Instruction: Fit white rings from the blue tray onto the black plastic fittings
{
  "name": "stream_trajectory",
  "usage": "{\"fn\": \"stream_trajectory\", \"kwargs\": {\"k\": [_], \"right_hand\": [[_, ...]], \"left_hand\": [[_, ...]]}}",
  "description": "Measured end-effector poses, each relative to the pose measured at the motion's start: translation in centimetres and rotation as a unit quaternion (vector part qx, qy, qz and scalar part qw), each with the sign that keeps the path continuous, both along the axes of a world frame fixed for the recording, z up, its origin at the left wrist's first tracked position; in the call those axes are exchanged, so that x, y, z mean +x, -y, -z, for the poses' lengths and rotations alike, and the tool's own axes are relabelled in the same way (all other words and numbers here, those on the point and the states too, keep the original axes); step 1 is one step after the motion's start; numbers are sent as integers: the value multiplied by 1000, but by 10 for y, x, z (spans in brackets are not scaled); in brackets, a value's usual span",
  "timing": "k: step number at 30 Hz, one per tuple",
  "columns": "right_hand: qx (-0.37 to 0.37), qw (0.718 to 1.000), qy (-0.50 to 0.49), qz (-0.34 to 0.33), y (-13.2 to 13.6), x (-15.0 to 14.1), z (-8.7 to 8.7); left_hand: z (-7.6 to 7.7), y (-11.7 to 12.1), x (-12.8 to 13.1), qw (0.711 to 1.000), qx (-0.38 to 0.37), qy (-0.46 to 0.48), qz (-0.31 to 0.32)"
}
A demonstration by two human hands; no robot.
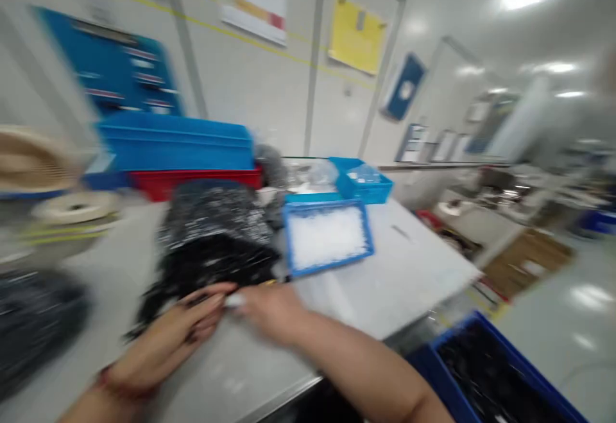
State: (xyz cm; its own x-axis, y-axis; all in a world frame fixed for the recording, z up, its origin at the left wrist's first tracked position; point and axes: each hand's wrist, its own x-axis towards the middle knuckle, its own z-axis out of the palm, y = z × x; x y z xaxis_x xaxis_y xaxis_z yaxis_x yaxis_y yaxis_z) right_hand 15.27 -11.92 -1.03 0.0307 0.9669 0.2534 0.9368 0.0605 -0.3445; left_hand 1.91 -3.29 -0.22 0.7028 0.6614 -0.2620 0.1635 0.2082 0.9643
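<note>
My left hand (pixel 199 314) is closed, its fingers pinched above the front of the worktable; dark bits show between them, too blurred to name. My right hand (pixel 269 310) meets it from the right, closed on a small white piece (pixel 234 300) that sits between the two hands. Just beyond them lies a heap of thin black parts (pixel 216 259), spilling from a dark plastic bag (pixel 216 208). A shallow blue tray (pixel 289 243) full of small white pieces (pixel 330 237) stands past my right hand.
Blue bins (pixel 178 144) over a red one (pixel 149 185) line the back wall. A smaller blue bin (pixel 370 190) holds clear bags. Another dark bag (pixel 38 327) and a cream roll (pixel 77 207) lie left. Below the table edge at right stands a blue crate (pixel 447 352) of black parts.
</note>
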Motion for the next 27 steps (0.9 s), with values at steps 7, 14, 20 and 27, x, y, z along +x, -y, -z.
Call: {"fn": "stream_trajectory", "kwargs": {"k": [7,14,20,27], "right_hand": [[104,987,-124,8,-5,27,1],[102,987,-125,5,0,26,-1],[97,991,-93,-11,-3,26,3],[104,989,-107,-18,-5,27,4]], "left_hand": [[-6,-27,-22,985,87,88,-118],[-2,-24,-22,826,481,-281,-89],[6,-25,-13,800,475,-361,-71],[3,-25,-21,816,475,-323,-65]]}}
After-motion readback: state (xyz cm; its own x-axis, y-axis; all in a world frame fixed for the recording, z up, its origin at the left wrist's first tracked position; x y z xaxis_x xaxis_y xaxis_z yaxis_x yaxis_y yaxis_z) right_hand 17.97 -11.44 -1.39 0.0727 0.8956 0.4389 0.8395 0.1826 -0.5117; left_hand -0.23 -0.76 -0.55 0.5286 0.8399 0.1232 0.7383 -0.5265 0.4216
